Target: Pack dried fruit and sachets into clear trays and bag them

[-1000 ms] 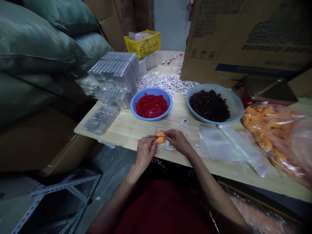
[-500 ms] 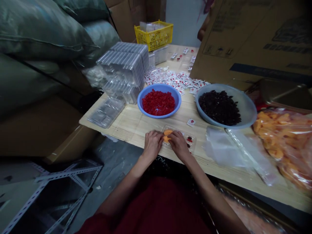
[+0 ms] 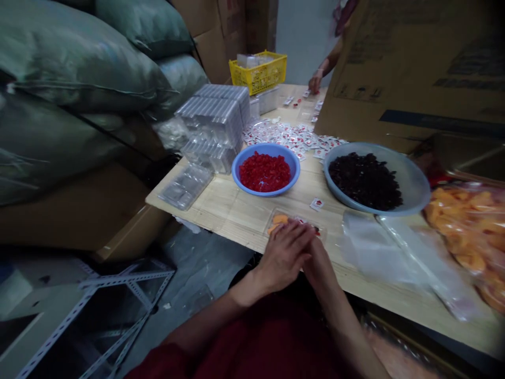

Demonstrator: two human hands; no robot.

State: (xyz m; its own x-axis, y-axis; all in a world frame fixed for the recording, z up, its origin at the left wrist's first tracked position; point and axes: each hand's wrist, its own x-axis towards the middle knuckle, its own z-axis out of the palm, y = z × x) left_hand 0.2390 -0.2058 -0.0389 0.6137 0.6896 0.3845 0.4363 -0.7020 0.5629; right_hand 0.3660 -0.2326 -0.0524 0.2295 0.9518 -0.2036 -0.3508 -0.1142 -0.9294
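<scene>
"Where's the tray?"

"Near the table's front edge: a clear plastic tray [image 3: 320, 232] with orange pieces [image 3: 279, 221] at its left end, just beyond the hands."

"And the grip?"

"The left hand [image 3: 283, 258] lies across the right hand [image 3: 319, 266], fingers closed together, resting over the tray's near side. Neither hand is spread open. Whether they hold anything, I can't tell; the fingers hide it."

"Room to move?"

"Little toward the body, since the table [image 3: 224, 218] ends just below the hands. Bare wood lies to the left. On the right, a plastic bag [image 3: 379, 252] sits just beside the tray. Ahead, past a small sachet [image 3: 316, 204], are a blue bowl [image 3: 295, 173] of red pieces [image 3: 265, 172] and a grey bowl [image 3: 418, 195] of dark pieces [image 3: 365, 181]."
</scene>
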